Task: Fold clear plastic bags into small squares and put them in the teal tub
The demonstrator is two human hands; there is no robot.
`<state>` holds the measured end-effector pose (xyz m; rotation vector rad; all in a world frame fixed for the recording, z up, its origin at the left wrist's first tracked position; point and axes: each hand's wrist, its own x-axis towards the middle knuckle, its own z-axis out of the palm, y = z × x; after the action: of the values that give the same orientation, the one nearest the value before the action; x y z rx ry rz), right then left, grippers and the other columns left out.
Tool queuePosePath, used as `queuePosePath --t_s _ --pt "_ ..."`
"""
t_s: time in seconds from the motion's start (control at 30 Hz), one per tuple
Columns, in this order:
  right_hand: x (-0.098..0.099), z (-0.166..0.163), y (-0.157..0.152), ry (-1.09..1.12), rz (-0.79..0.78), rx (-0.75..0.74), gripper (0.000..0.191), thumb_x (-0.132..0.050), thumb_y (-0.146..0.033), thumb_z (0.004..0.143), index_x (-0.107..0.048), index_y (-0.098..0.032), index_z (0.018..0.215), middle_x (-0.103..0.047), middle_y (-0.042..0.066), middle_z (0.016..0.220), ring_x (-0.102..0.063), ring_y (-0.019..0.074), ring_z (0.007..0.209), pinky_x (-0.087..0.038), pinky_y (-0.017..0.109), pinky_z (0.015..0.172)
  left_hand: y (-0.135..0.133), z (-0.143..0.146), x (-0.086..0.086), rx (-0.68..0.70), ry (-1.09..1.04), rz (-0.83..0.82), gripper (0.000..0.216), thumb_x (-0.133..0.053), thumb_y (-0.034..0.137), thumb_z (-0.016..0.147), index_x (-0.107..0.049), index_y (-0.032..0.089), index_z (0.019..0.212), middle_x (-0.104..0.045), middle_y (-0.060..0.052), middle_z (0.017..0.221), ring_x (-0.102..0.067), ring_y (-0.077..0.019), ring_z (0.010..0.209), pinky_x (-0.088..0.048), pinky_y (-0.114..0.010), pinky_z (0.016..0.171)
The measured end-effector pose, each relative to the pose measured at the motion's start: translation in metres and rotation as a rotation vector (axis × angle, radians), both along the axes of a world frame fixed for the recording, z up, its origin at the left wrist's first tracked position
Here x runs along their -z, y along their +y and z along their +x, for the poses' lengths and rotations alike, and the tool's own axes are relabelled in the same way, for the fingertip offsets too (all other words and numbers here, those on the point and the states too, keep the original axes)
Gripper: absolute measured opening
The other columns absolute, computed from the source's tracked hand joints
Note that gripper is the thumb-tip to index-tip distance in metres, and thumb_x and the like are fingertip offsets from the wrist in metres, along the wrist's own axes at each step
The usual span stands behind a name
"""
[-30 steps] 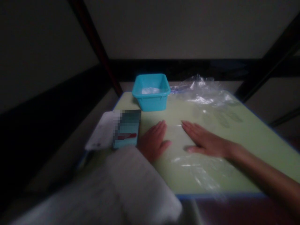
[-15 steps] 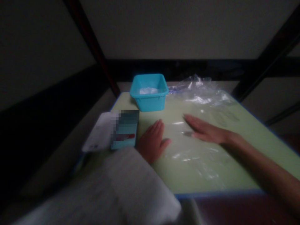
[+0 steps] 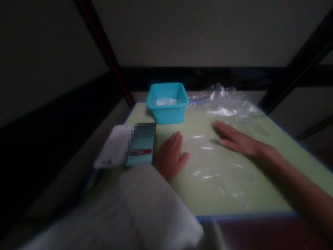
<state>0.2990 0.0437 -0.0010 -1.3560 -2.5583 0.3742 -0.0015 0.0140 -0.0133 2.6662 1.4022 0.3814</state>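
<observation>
No writing is legible. A clear plastic sheet (image 3: 215, 166) lies flat on the green worktop (image 3: 286, 166); the left hand (image 3: 170, 156) and right hand (image 3: 235, 139) both press on it, palms down, fingers outstretched.

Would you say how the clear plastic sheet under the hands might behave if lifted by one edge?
The clear plastic sheet looks thin and wrinkled, so it would probably droop limply. Its glossy highlights suggest it may slide on the green table. Both hands, left hand and right hand, lie flat on it.

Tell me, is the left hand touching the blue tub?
Apart. The head view shows bare green table between the left hand and the blue tub.
</observation>
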Motion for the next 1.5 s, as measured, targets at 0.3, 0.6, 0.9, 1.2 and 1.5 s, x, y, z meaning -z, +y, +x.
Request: queuePosePath --t_s 0.3,0.6,0.9,1.2,1.5 --pt "0.012 -0.014 -0.006 -0.104 0.017 -0.069 0.078 -0.031 -0.061 0.09 -0.007 -0.016 0.149 -0.008 0.013 0.152 -0.011 0.0313 0.137 -0.018 0.05 0.112 -0.003 0.006 -0.003 0.093 0.004 -0.006 0.062 -0.035 0.041 0.092 -0.03 -0.001 0.138 -0.025 -0.021 0.15 -0.02 -0.0258 0.141 -0.021 -0.039 0.115" --pt "0.011 -0.012 -0.004 -0.121 0.018 -0.062 0.077 -0.03 -0.061 0.09 -0.004 -0.02 0.15 -0.007 0.011 0.153 -0.009 0.0311 0.137 -0.018 0.05 0.112 0.001 -0.002 0.003 0.09 0.061 0.021 0.063 -0.034 0.044 0.093 -0.032 -0.002 0.136 -0.027 -0.024 0.148 -0.022 -0.0285 0.14 -0.024 -0.043 0.114" --pt "-0.004 -0.004 -0.009 0.13 -0.183 0.034 0.072 -0.032 -0.059 0.091 -0.012 -0.021 0.149 -0.013 0.009 0.154 -0.019 0.0309 0.137 -0.023 0.049 0.111 0.003 0.0 0.004 0.083 0.038 0.008 0.063 -0.036 0.043 0.092 -0.034 -0.003 0.135 -0.027 -0.025 0.148 -0.022 -0.0293 0.14 -0.023 -0.043 0.114" --pt "-0.02 -0.017 -0.013 0.195 0.01 -0.061 0.046 -0.037 -0.045 0.095 -0.052 -0.02 0.131 -0.055 0.009 0.132 -0.051 0.027 0.121 -0.039 0.049 0.103 -0.006 0.004 -0.008 0.115 -0.07 0.033 0.058 -0.039 0.04 0.091 -0.033 0.004 0.137 -0.04 -0.018 0.143 -0.034 -0.0265 0.135 -0.023 -0.045 0.114" --pt "-0.01 -0.017 -0.006 0.051 0.131 -0.073 0.047 -0.035 -0.044 0.095 -0.05 -0.018 0.132 -0.055 0.01 0.132 -0.052 0.0282 0.12 -0.037 0.052 0.103 -0.007 0.005 -0.006 0.076 -0.054 -0.007 0.054 -0.043 0.03 0.089 -0.033 0.006 0.136 -0.043 -0.017 0.141 -0.037 -0.0247 0.133 -0.024 -0.045 0.113"
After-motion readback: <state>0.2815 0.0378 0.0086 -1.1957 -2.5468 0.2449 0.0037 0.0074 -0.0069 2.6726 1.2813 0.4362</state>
